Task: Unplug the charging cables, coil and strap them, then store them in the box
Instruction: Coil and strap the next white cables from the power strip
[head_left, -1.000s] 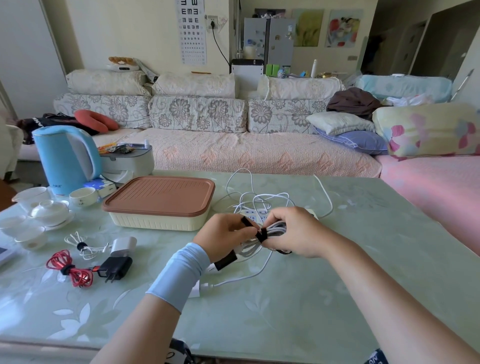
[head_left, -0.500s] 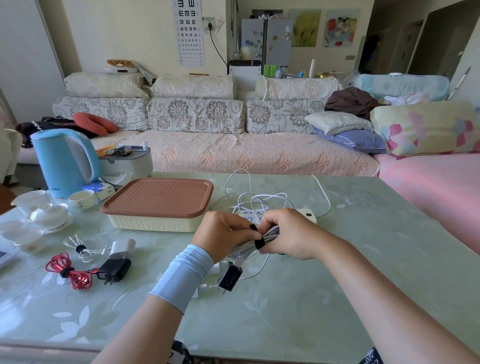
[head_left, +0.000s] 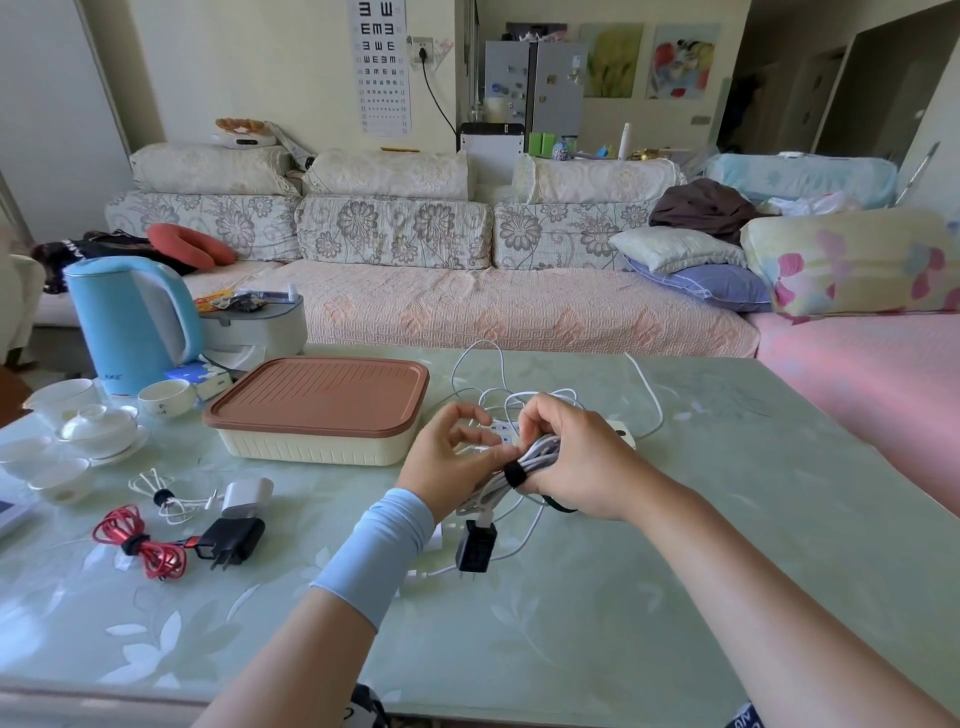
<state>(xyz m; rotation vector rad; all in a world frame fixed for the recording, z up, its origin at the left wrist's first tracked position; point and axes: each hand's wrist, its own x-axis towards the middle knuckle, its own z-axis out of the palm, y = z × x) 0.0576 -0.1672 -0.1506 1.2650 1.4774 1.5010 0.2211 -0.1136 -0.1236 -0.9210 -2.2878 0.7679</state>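
strapping step in hand, and judged close to done. gripping the coiled white cable (head_left: 540, 454) with the right hand (head_left: 582, 457), just right of the brown-lidded box (head_left: 317, 410), fingers curled round the bundle beside a black strap (head_left: 514, 474) wound about its middle. hovering close by with the left hand (head_left: 447, 452), off the box's near right corner, thumb and forefinger loosely curled and apart, nothing pinched between them; cannot tell whether the lower fingers touch the coil. hanging under the bundle on a short lead, a black plug adapter (head_left: 475, 545), in front of the box and to its right. lying further right of the box, behind both hands, a white power strip (head_left: 623, 434) with loose white cables (head_left: 483, 384) looped over it; cannot tell which are plugged in. already bound and waiting in front of the box to its left: a red cable (head_left: 140, 540) with a black charger (head_left: 231, 540), and a thin white cable (head_left: 161, 496) beside a white charger (head_left: 247, 499). none stored yet, with the lid shut on the box. next, probably: pressing the strap end flat so it holds, tucking in the dangling adapter, then freeing the left hand to lift the lid before lowering the bundle inside. worth keeping a firm hold on the coil meanwhile, lest the loops spring loose. after that, likely back to the loops on the strip.
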